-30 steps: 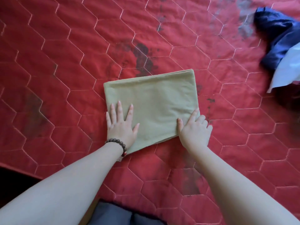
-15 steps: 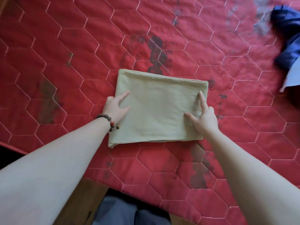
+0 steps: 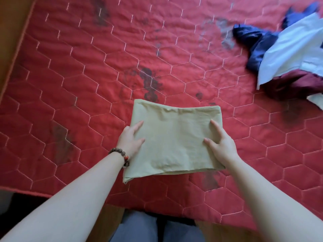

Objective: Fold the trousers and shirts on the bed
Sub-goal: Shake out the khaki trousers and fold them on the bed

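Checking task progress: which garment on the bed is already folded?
The olive-green garment, a flat rectangle held at its sides by the left hand and right hand. The navy, white and maroon garments lie crumpled far right.

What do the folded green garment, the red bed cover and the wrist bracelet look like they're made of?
Folded green garment: soft matte woven cloth, likely cotton; fine creases. Red bed cover: quilted fabric; stitched hexagons, puckering. Bracelet: brown beads, apparently wood, one red.

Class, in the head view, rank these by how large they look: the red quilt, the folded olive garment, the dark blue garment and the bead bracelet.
1. red quilt
2. folded olive garment
3. dark blue garment, partly covered and farther off, so its true size is unsure
4. bead bracelet
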